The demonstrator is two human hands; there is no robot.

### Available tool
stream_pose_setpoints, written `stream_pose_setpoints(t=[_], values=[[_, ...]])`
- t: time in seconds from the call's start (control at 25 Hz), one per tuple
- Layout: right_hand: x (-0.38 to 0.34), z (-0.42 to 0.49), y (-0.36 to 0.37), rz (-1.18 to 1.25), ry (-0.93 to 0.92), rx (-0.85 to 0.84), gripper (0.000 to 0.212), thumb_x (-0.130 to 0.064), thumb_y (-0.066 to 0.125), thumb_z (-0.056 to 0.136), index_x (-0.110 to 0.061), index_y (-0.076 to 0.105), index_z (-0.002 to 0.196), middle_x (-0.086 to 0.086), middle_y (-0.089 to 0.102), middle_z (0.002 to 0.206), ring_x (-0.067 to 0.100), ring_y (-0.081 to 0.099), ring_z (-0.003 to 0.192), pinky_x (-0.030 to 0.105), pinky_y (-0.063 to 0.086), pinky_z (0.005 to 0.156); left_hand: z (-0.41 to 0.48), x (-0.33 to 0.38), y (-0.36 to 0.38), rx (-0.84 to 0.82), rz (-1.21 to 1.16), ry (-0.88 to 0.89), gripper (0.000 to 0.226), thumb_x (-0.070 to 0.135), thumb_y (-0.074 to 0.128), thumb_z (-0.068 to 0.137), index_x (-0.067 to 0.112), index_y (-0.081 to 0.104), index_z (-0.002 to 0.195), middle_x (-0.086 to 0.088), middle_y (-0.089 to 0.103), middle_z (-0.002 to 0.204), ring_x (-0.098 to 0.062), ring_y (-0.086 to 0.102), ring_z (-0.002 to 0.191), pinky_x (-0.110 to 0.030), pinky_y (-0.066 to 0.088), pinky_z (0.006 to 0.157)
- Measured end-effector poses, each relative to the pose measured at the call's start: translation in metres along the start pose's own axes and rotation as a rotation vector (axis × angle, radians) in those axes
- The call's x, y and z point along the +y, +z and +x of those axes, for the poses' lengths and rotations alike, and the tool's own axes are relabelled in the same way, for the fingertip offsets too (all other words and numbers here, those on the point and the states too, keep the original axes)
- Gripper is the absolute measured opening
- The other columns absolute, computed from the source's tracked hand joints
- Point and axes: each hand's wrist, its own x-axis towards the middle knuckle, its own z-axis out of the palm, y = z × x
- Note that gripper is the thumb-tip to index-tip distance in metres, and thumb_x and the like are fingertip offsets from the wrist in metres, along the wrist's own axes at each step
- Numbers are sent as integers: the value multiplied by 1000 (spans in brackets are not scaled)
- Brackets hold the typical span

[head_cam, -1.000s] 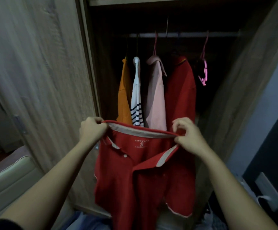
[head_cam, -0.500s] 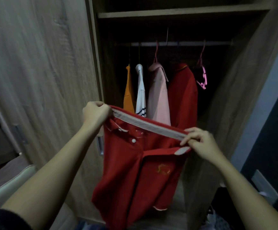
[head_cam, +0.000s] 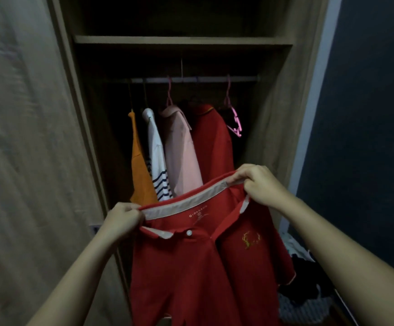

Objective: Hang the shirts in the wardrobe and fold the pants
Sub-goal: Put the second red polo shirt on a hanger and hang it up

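A red polo shirt (head_cam: 198, 267) with a pale collar band hangs in front of the open wardrobe (head_cam: 273, 137). My left hand (head_cam: 123, 220) grips the left end of its collar, and my right hand (head_cam: 259, 184) pinches the right end, held higher. Inside, on the rail (head_cam: 191, 79), hang an orange shirt (head_cam: 140, 170), a white striped shirt (head_cam: 157, 165), a pink shirt (head_cam: 181, 151) and another red shirt (head_cam: 214, 147). An empty pink hanger (head_cam: 234, 121) dangles at the rail's right end.
The wardrobe's sliding door (head_cam: 26, 137) fills the left side. A shelf (head_cam: 181, 40) runs above the rail. A dark wall (head_cam: 367, 114) stands on the right, with a pile of clothes (head_cam: 301, 300) low beside it.
The collar's tilt has flipped: my right hand rose and my left hand dropped. The shirt front now shows its gold emblem. The view has tipped upward, showing the shelf.
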Motion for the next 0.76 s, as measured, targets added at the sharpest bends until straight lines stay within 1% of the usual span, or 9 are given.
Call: stream_pose_setpoints(t=[0.08, 0.12, 0.2, 0.32, 0.44, 0.52, 0.6, 0.68, 0.76], values=[[-2, 10, -10, -36, -12, -24, 55, 15, 37, 66, -15, 76, 89, -5, 68, 94, 3, 62, 89, 10, 46, 85, 12, 6, 4, -218, 117, -7, 19, 22, 64, 74, 19, 63, 55, 1, 56, 54, -13, 49, 49, -20, 35, 47], [-2, 17, -14, -70, -26, -35, 55, 14, 37, 66, -15, 76, 90, -4, 69, 95, 5, 62, 91, 14, 48, 87, 20, 12, 5, -277, 194, 24, 15, 26, 67, 81, 21, 68, 67, 2, 62, 65, -10, 55, 58, -19, 42, 52], [1, 28, -20, -111, -77, -85, 53, 14, 37, 65, -13, 76, 90, -2, 70, 96, 9, 65, 92, 24, 51, 89, 35, 35, 11, -184, 287, 138, 11, 35, 67, 82, 25, 71, 83, 6, 68, 81, -6, 60, 72, -20, 46, 67], [9, 38, -30, -155, -122, -154, 49, 16, 39, 67, -8, 75, 91, 2, 69, 99, 12, 65, 93, 25, 51, 90, 57, 90, 26, 11, 202, 243, 11, 31, 63, 84, 23, 69, 79, 1, 69, 75, -14, 66, 66, -20, 42, 50], [24, 47, -47, -176, -98, -179, 48, 16, 40, 71, -8, 75, 93, 2, 67, 103, 11, 63, 96, 17, 49, 89, 81, 149, 50, -74, 207, 317, 13, 25, 60, 86, 19, 69, 79, 0, 71, 80, -17, 69, 68, -13, 41, 47], [35, 56, -60, -204, -103, -193, 47, 15, 41, 73, -10, 74, 95, 0, 66, 105, 9, 62, 98, 14, 47, 90, 101, 183, 63, -55, 229, 377, 14, 24, 60, 86, 18, 69, 77, 1, 71, 77, -15, 68, 60, -9, 39, 40], [48, 71, -71, -242, -138, -200, 47, 14, 42, 73, -10, 74, 96, 0, 67, 105, 9, 61, 99, 14, 46, 90, 130, 216, 79, -12, 201, 413, 15, 24, 59, 85, 17, 69, 76, -1, 72, 78, -15, 66, 57, -11, 39, 38], [60, 87, -80, -242, -172, -183, 46, 13, 42, 72, -9, 75, 95, 1, 67, 103, 9, 61, 98, 19, 47, 92, 161, 247, 99, -4, 157, 418, 15, 26, 60, 85, 17, 69, 78, -1, 72, 78, -16, 67, 59, -17, 43, 44], [70, 100, -85, -218, -204, -168, 45, 13, 42, 72, -9, 75, 94, 1, 67, 102, 9, 62, 97, 21, 48, 92, 195, 272, 119, -46, 41, 383, 18, 29, 60, 87, 13, 67, 91, -2, 68, 80, -18, 64, 60, -21, 45, 49]])
